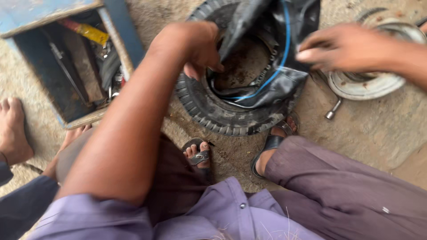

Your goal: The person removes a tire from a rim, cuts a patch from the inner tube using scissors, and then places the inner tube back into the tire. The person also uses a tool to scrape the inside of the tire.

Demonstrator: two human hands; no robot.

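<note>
A small black tyre (pixel 213 116) lies on the sandy ground in front of my sandalled feet. A black inner tube (pixel 267 84) with a thin blue line bulges out of its opening. My left hand (pixel 195 46) reaches over the tyre's left side, with its fingers curled down on the inner edge beside the tube. My right hand (pixel 342 46) comes in from the right. It is blurred, and its thumb and fingertips are pinched against the tube's raised right edge.
A blue open toolbox (pixel 120 40) with tools inside stands at the left. A metal wheel rim (pixel 373 84) lies at the right, with a small metal socket tool (pixel 331 113) beside it. Another person's bare foot (pixel 13 129) and dark sleeve (pixel 22 209) are at the far left.
</note>
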